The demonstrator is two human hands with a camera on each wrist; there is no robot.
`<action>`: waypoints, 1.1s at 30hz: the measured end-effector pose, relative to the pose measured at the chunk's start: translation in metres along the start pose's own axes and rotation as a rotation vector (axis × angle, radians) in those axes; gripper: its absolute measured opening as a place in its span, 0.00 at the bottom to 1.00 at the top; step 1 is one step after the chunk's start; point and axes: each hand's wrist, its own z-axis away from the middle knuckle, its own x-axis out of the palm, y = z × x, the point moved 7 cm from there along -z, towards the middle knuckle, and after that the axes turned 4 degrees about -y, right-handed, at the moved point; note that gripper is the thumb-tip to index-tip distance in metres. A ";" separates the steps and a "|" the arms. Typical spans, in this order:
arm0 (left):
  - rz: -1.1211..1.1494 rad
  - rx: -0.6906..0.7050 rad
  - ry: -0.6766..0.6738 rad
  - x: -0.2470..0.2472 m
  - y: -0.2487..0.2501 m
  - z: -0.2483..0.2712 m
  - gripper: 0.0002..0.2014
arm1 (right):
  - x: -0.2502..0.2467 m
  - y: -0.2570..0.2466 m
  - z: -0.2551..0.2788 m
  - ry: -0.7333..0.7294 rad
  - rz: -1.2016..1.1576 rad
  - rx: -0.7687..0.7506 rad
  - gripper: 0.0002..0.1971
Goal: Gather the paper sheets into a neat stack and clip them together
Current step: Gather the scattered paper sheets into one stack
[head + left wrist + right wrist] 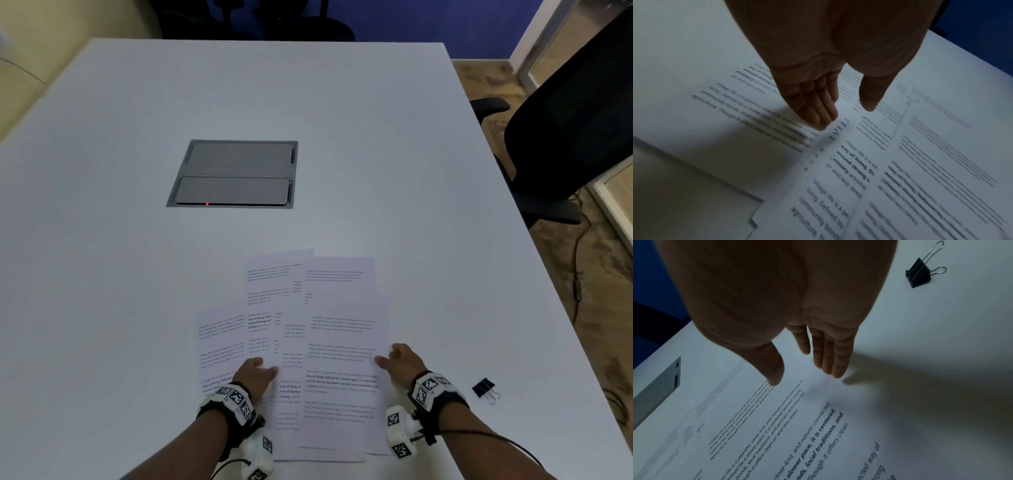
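Head view has both hands flat and straight-fingered, left hand [255,371] and right hand [399,361] flanking the fanned paper sheets [308,346], gathering underway, squaring edges next, binder clip [484,389] waiting untouched near the right wrist.

Sheets [342,342] are thin matt white paper w/ black print. Clip [917,274]: black body, 2 shiny wire loops. Table [137,308] smooth, matt, pale. Hatch [236,174] matt grey.

Office: desk chair [575,137], cable hatch [233,174]
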 end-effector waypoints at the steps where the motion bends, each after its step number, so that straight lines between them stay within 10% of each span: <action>1: 0.006 -0.003 -0.015 0.006 0.002 0.000 0.32 | 0.004 -0.003 -0.001 -0.016 0.002 -0.006 0.36; 24: -0.013 0.081 -0.045 0.039 0.044 -0.003 0.29 | 0.024 -0.010 -0.002 -0.160 -0.057 -0.040 0.31; 33: -0.044 0.255 -0.182 0.047 0.065 0.011 0.17 | 0.006 -0.013 -0.010 0.038 -0.065 -0.009 0.33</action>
